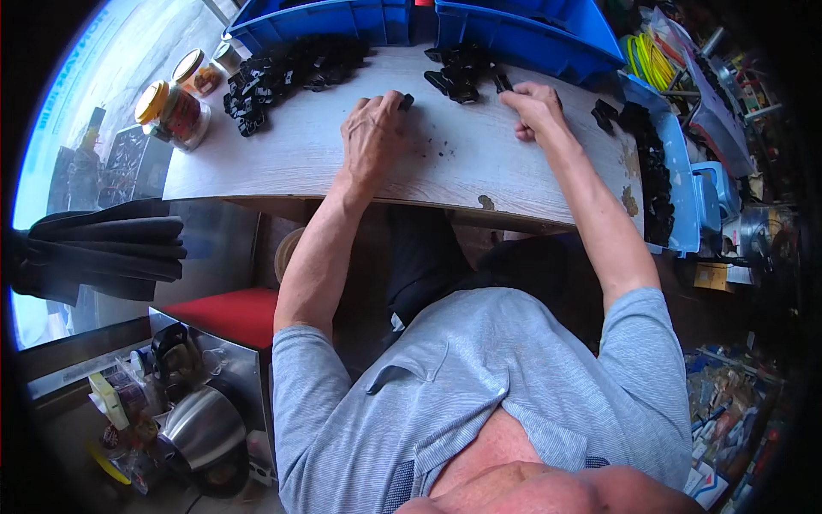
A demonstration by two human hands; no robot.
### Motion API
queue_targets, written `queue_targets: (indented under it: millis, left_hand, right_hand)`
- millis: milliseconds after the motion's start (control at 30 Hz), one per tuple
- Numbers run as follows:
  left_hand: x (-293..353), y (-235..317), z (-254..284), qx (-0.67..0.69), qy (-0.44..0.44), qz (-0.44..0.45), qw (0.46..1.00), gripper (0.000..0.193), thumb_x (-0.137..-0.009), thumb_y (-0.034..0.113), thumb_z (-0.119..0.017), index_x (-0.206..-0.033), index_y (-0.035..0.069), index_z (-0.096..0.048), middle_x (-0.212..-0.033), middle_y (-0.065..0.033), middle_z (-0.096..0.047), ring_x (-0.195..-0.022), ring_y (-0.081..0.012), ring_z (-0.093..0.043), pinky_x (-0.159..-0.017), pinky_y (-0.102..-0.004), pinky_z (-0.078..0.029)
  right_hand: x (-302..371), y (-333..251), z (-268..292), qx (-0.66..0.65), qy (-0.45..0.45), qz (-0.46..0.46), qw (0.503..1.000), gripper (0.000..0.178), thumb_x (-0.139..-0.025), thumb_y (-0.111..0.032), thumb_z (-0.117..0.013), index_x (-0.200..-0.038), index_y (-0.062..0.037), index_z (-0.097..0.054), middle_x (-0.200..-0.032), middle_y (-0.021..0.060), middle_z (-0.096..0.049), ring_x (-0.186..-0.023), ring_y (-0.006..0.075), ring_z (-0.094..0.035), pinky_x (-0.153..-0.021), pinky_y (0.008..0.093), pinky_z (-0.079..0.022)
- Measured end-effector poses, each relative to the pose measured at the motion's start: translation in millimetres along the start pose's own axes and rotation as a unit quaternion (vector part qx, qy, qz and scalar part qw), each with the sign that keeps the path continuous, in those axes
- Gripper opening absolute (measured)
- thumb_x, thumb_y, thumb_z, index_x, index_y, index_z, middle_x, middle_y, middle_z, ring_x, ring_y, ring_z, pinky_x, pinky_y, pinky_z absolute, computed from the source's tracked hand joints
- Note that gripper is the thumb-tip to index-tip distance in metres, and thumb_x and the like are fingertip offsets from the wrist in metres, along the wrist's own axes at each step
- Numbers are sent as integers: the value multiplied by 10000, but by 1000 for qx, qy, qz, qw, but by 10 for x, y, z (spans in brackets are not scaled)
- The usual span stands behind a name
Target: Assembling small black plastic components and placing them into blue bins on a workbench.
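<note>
My left hand point(370, 135) is over the middle of the white wood-grain table point(291, 167), its fingers closed on a small black part point(406, 102) that sticks out beside the fingertips. To the right, my right hand point(537, 110) is closed round a slim dark tool point(502, 81), whose exact kind I cannot make out. The tool's far end points toward a small heap of black parts point(454, 75) at the back of the table. Between my hands lie dark crumbs point(442, 153). A larger pile of black parts point(265, 88) spreads across the back left.
Two blue bins point(368, 27) stand along the back edge. A light blue tray point(679, 184) holding black parts is at the right, near a few loose pieces point(604, 114). Yellow-lidded jars point(175, 116) occupy the left corner. Below left are a red-topped cabinet point(231, 314) and a metal kettle point(204, 430).
</note>
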State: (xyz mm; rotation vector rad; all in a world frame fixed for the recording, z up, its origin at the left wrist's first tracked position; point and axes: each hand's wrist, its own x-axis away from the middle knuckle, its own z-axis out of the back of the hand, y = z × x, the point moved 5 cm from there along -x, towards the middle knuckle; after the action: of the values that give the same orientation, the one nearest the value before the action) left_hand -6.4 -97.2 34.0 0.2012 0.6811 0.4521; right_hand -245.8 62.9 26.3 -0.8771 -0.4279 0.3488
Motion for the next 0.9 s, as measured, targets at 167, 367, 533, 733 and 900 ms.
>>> queue_targets:
  millis: [167, 367, 533, 733, 900]
  left_hand:
    - [51, 118, 65, 133, 35, -2, 991, 216, -895, 83, -674, -1108, 91, -710, -1015, -121, -725, -899, -340, -704, -792, -420, -557]
    - [-69, 602, -163, 206, -8, -80, 975, 240, -895, 38, -662, -1114, 93, -741, -1066, -119, -725, -897, -332, -716, -775, -398, -576]
    - [-154, 677, -314, 174, -58, -147, 972, 249, -895, 30, -654, -1119, 95, -744, -1075, -119, -726, -912, -325, -716, -777, -399, -578]
    - [-248, 750, -374, 168, -114, -203, 958, 269, -901, 28, -648, -1141, 100, -744, -1105, -118, -719, -927, -323, -712, -790, -397, -580]
    - [-144, 762, -413, 171, -139, -217, 951, 321, -907, 42, -643, -1209, 114, -723, -1145, -116, -710, -956, -327, -706, -814, -393, -583]
  right_hand:
    - [409, 16, 39, -4, -104, -4, 995, 411, -820, -249, -781, -1167, -56, -674, -685, 66, -610, -462, 136, -569, -393, 303, -508]
    - [646, -97, -136, 30, -217, 32, 975, 361, -815, -213, -760, -1149, -99, -685, -625, 43, -580, -443, 130, -545, -399, 299, -486]
    - [639, -71, -143, 35, -182, 37, 982, 337, -837, -188, -719, -1167, -126, -689, -627, 30, -588, -443, 124, -546, -409, 293, -492]
    - [659, -79, -123, 43, -175, 48, 982, 313, -854, -189, -722, -1159, -120, -698, -659, 33, -615, -468, 115, -566, -412, 280, -494]
    - [659, -47, -112, 32, -174, 57, 983, 280, -854, -151, -715, -1131, -118, -706, -643, 20, -607, -449, 107, -539, -399, 276, -470]
